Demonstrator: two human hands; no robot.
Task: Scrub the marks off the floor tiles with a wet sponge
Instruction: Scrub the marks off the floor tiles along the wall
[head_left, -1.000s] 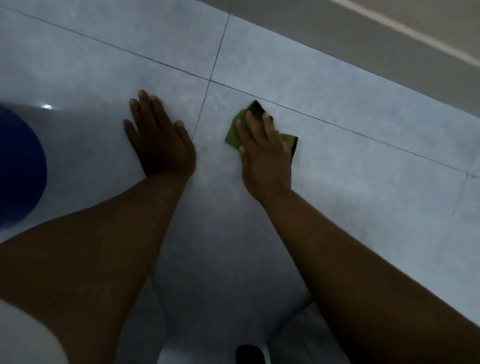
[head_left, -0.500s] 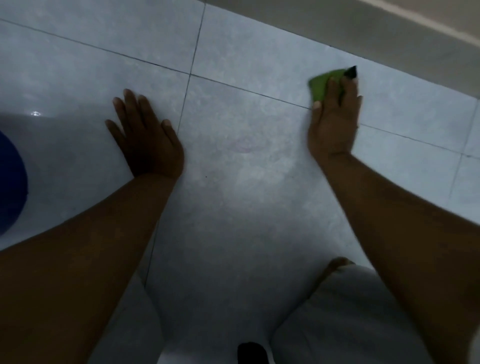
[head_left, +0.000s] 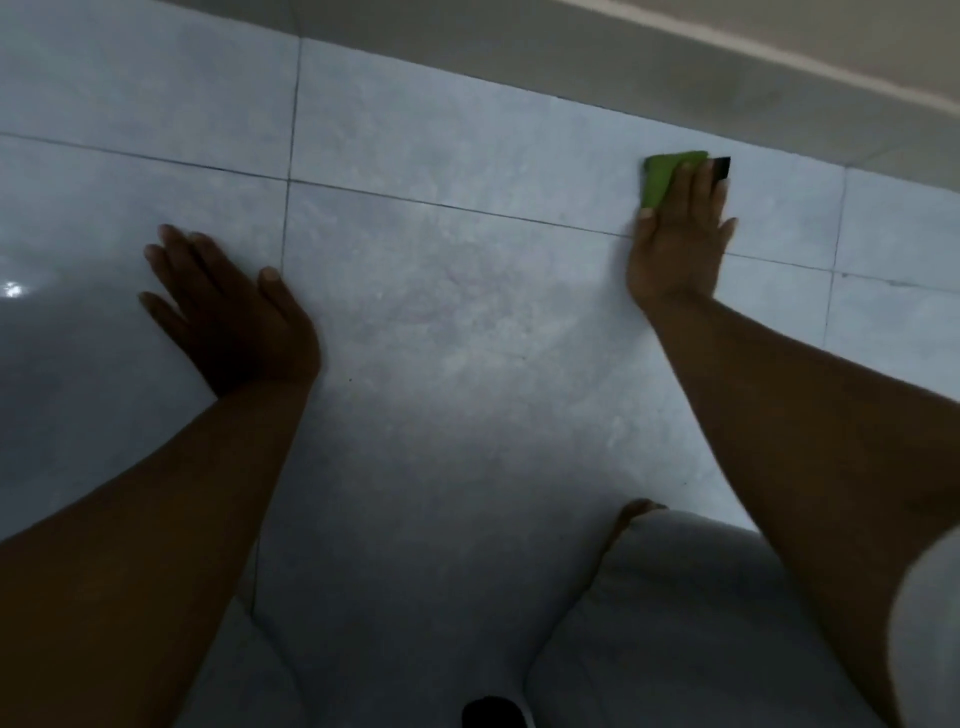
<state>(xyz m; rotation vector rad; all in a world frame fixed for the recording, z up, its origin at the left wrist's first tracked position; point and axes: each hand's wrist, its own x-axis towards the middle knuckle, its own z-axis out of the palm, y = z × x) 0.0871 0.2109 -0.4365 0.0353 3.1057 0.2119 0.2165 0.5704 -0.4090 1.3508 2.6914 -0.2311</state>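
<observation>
A green sponge (head_left: 660, 176) with a dark edge lies on the pale grey floor tiles (head_left: 467, 156), just beyond a grout line at the right. My right hand (head_left: 675, 244) presses flat on the sponge, fingers covering most of it. My left hand (head_left: 228, 317) rests palm down on the tile at the left, fingers spread, holding nothing. Between the hands a faint pinkish mark (head_left: 467, 291) shows on a wet, smeared patch of tile.
A grey skirting strip (head_left: 623, 62) runs along the wall at the top. My knee in light grey cloth (head_left: 701, 597) is at the bottom right. A small dark object (head_left: 491, 712) sits at the bottom edge. A light glints on the wet tile (head_left: 11, 289).
My right hand has slid the sponge from the middle, next to the left hand, out to the right and farther away. The left hand stayed planted. The blue object at left has left view.
</observation>
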